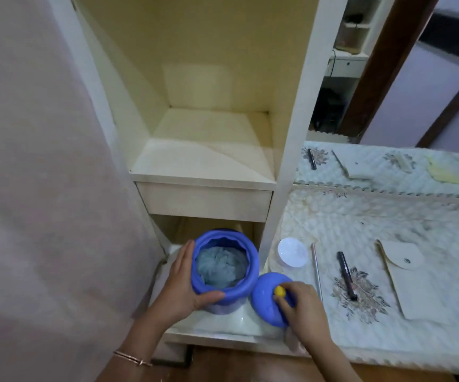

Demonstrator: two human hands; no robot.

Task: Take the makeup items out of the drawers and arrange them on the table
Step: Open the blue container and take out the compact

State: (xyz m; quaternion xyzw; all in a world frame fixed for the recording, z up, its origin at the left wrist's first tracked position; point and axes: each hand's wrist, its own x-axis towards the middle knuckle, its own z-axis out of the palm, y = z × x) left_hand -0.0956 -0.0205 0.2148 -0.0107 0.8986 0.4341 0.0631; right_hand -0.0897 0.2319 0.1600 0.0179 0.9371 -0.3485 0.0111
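Bracelet (133,358) at the wrist, our left hand (184,279) holds the blue jar (224,271), fingers flat along its left wall and thumb curled across the near rim. We see the jar standing uncovered on a pale ledge of the cream cabinet (291,133), below a closed drawer (203,201), with crumpled grey-blue stuff inside that we cannot identify. Our right hand (302,307) pinches the yellow knob (280,291) of the blue lid (267,304), which is tilted just beside the jar's right side at the table's left edge. On the quilted floral cloth (360,230) covering the table lie a round white tub (292,252) near the lid, a thin pale stick (316,271) beside it, a dark slim tube (347,275) farther right, and a cream snap pouch (410,279) beyond that. At the back, a mirror (388,78) repeats the cloth and tube.
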